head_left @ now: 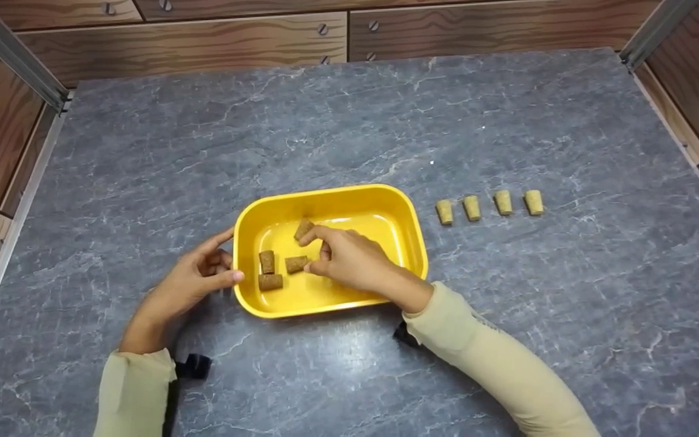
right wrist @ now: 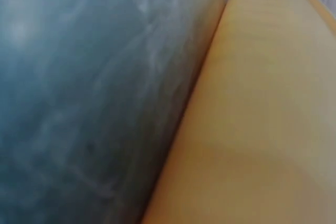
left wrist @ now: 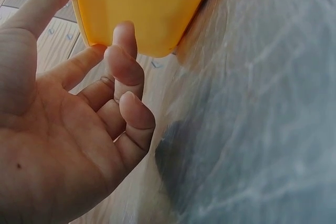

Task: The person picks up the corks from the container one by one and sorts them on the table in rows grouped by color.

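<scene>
Brown tapered corks lie in a yellow tub [head_left: 325, 303]. Two corks, one upper [head_left: 267, 261] and one lower [head_left: 270, 282], sit close together at its left end. My right hand [head_left: 352, 258] reaches into the tub with thumb and index finger spread apart. The thumb tip is right at a middle cork [head_left: 295, 264]; the index fingertip overlaps a far cork [head_left: 304, 229]. My left hand [head_left: 189, 279] touches the tub's left end with extended thumb and index fingertips. In the left wrist view, the other fingers curl loosely beside the tub wall [left wrist: 142, 9].
Right of the tub, several paler corks [head_left: 472, 207] stand apart in a row on the grey marbled table [head_left: 349, 133]. Wood-patterned panels [head_left: 204, 42] border the table at the back and sides. In the right wrist view, the tub's outer wall [right wrist: 252, 119] fills the right half.
</scene>
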Demonstrator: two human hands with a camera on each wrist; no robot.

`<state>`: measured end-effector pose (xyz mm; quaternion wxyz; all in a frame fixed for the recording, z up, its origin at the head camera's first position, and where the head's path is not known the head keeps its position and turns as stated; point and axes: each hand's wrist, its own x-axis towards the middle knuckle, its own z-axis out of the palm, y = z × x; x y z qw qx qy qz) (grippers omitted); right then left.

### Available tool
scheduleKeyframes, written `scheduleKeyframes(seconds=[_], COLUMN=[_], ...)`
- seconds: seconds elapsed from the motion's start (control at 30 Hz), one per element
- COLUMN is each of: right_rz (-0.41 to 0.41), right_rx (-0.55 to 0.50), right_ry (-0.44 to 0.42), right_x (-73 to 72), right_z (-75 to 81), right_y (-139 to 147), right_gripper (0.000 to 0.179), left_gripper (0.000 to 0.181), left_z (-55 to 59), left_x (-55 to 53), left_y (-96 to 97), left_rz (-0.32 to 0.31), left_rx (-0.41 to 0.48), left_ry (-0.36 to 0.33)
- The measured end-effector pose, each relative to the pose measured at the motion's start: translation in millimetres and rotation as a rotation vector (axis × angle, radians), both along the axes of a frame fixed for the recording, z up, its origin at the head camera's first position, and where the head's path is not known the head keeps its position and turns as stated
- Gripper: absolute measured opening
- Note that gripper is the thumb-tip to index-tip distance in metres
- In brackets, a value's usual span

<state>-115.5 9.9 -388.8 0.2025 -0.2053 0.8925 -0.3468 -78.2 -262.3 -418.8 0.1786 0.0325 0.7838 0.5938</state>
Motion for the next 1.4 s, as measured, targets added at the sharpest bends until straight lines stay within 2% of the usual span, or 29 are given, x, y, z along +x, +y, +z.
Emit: scheduleKeyframes(seconds=[0.23,0.4,0.67,1.13,1.4], right_rz=[0.016,0.025,0.049,0.043,0.077], right_rx=[0.086,0.132,0.160,0.178,0.220], right_ry=[-0.034,-0.049,-0.031,0.026,0.005], right_x=[-5.2,-6.9,-7.6,-4.4,-1.5], right_z=[-5.5,-8.8,-13.1,-14.7,-13.4], right_y=[-3,-5,-9,-7,-3], right_gripper=[0.037,0.037,0.036,0.018,0.029], left_gripper=[0.075,0.075,0.075,0.074,0.075], left_z=[0.6,0.2,-0.1,0.6,0.8], left_x=[-1.3,-1.3,-1.2,-0.8,-0.6], left_y=[-0.5,-0.9,-2.2,-1.2,-0.8], left_rz=[-0.027,-0.018,0.006,-0.002,-0.015], left_rx=[0.003,0.018,0.018,0.009,-0.006], left_ry=[0.005,-0.007,-0.004,-0.002,-0.011])
